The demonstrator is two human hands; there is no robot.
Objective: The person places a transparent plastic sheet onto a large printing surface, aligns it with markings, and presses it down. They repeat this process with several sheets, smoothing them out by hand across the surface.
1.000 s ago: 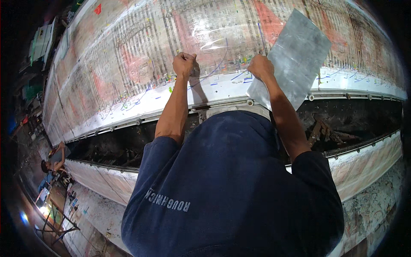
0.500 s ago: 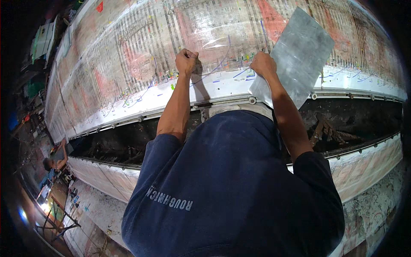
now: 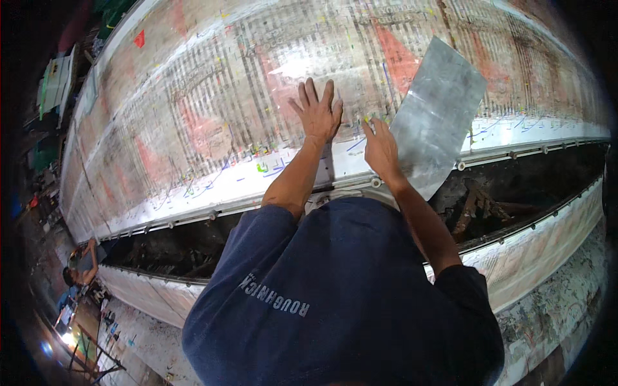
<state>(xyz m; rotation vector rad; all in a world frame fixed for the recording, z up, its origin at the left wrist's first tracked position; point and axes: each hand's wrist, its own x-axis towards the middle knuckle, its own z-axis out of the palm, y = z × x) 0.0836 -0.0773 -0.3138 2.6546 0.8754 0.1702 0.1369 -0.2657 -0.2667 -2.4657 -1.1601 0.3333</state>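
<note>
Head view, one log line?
left hand: spread open, at stained worktable; right hand: at gray sheet; gray sheet: slanted across worktable edge

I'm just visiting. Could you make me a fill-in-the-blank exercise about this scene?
1. The left hand is farther from the grey sheet than the ____ hand.
2. The person's shirt is dark ____.
3. The strip along the table's near edge is mainly ____.

Missing words: right; blue; white.
</note>
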